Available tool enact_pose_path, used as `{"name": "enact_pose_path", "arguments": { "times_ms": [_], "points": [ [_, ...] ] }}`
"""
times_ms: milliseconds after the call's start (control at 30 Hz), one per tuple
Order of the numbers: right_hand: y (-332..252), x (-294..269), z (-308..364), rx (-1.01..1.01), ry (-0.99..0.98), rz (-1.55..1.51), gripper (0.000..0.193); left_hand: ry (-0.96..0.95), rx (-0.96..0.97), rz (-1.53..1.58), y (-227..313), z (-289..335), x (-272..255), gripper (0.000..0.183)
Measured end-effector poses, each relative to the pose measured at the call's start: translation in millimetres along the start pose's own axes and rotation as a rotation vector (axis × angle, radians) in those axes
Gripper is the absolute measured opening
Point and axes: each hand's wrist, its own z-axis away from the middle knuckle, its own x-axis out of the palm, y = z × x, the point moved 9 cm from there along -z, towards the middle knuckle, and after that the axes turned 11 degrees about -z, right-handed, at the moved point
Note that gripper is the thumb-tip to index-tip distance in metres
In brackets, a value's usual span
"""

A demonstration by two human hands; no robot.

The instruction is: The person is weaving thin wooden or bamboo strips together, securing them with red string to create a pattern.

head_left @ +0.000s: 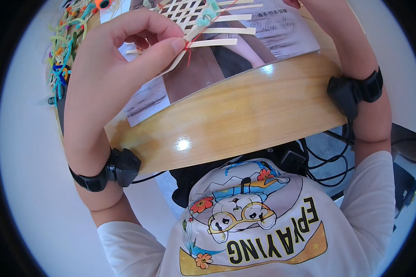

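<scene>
A lattice of pale flat strips, woven crosswise, lies over a printed sheet near the top of the view. My left hand is closed on its near corner, thumb and forefinger pinching crossing strips there. Red thread is wound about that corner and runs up along the edge. Fuzzy mint-green stems sit on the lattice's right part, with strip ends sticking out beyond them. Only a small part of my right hand shows at the top edge, right of the lattice; its fingers are mostly out of the picture.
Beneath the work is a large glossy printed sheet on a curved wooden table. Colourful fuzzy stems are heaped at the far left, near an orange object. Black cables hang below the table; black devices are strapped to both forearms.
</scene>
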Motion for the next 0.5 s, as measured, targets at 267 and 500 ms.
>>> {"name": "enact_pose_path", "arguments": {
  "times_ms": [267,500],
  "points": [
    [-14,-7,1,-0.198,0.103,-0.191,0.016,0.035,-0.006,0.046,1,4,-1,0.01],
    [-31,-7,8,-0.374,0.042,-0.348,0.02,0.122,0.013,-0.045,3,0,-8,0.009]
  ]
}}
